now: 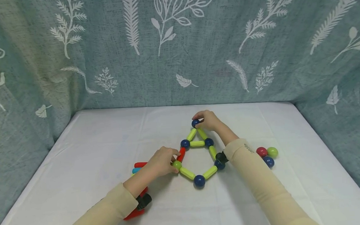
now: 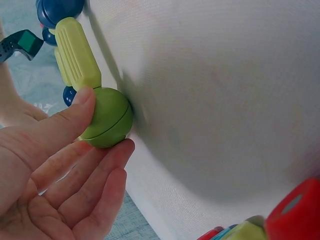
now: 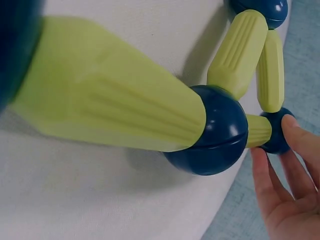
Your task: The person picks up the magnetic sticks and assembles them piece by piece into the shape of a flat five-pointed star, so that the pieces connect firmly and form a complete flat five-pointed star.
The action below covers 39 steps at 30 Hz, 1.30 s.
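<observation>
Laid out across the white tabletop [image 1: 186,215], a figure [image 1: 197,143] of balls and rods, triangle stacked on pentagon! Up at the peak, a glossy blue top ball [image 1: 195,123], pinched in the right hand [image 1: 209,120]. Down two ribbed yellow-green rods [image 1: 202,134] to a pair of blue balls [image 1: 185,144], bridged by a yellow-green crossbar [image 1: 195,144]. Then round the five-sided loop: down to a blue right-hand ball [image 1: 219,165], in to the blue near ball [image 1: 199,181], up to a seamed green ball [image 2: 110,115], gripped between thumb and fingers of the left hand [image 1: 162,161]. Closing the left side, one lone red rod [image 1: 181,153]!
</observation>
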{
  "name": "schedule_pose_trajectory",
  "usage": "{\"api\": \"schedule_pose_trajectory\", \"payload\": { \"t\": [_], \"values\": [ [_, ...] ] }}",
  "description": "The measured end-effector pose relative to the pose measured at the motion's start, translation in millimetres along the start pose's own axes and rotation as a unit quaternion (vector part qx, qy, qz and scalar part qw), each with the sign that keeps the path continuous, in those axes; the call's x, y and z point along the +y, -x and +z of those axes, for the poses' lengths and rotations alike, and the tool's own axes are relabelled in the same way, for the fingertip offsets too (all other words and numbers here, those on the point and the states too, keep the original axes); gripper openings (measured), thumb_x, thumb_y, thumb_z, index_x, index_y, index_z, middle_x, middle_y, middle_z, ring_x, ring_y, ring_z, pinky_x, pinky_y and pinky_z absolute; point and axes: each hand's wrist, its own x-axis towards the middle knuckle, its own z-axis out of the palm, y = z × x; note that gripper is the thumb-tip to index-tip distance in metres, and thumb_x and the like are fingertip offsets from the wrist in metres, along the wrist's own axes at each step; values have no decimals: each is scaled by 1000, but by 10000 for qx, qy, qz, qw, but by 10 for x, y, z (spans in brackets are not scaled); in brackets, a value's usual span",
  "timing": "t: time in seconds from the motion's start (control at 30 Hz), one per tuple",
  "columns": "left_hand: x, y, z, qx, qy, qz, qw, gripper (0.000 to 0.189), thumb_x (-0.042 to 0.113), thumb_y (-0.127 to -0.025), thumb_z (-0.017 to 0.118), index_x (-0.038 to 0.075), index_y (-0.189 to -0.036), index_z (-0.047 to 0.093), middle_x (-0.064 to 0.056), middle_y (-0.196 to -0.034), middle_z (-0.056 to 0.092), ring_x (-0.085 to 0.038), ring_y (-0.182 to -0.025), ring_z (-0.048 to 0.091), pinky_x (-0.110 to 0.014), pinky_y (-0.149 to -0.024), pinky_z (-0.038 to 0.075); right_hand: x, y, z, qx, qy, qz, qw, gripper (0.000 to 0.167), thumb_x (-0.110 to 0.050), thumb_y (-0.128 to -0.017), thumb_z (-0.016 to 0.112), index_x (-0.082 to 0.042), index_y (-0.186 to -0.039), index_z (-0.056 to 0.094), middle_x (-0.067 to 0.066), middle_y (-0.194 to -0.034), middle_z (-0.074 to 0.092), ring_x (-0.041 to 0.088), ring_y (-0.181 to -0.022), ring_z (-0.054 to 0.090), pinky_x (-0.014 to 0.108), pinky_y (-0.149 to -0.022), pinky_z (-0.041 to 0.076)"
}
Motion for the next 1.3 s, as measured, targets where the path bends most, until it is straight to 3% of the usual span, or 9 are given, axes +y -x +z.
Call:
{"api": "schedule_pose_trajectory", "payload": {
  "t": [0.23, 0.5, 0.7, 1.03, 1.3],
  "values": [
    [-5, 3, 0, 6, -40, 63, 10000, 48, 9, -66, 81, 1, -110, 63, -11, -88, 67, -21, -83, 61, -36, -78, 49, -6, -13, -10, -311, 184, -55, 9993, 34, 0, -83, 63, -3, -117, 60, 14, -123, 55, 29, -120, 44, 40, -100, 34],
    [-12, 8, 1, 46, -3, 76, 10000, 48, 8, -66, 81, 1, -110, 64, -11, -88, 67, -21, -83, 62, -35, -78, 49, -35, -26, 8, -530, 211, 204, 9982, 48, 2, -73, 70, -5, -119, 58, 12, -128, 50, 28, -116, 46, 38, -94, 41],
    [-8, 9, -2, 22, 24, 53, 10000, 47, 9, -67, 81, 1, -110, 64, -10, -88, 67, -21, -81, 60, -34, -76, 50, -68, -36, 22, -470, 474, 95, 9977, 46, 0, -73, 73, -4, -116, 58, 13, -125, 53, 28, -114, 48, 38, -96, 39],
    [-18, 9, 2, 40, 51, 4, 10000, 48, 10, -67, 81, 2, -111, 64, -10, -88, 67, -20, -81, 60, -34, -75, 50, 4, 38, -26, -639, 341, -163, 9972, 45, -10, -82, 66, -2, -125, 54, 17, -129, 50, 30, -117, 46, 39, -95, 40],
    [-30, 5, 4, -22, 138, -79, 9999, 49, 9, -67, 81, 2, -113, 63, -10, -88, 67, -19, -80, 61, -33, -74, 50, 88, 305, -155, -418, 2, -594, 9974, 35, -11, -90, 56, -1, -124, 55, 18, -125, 52, 31, -107, 55, 37, -88, 46]
  ]
}}
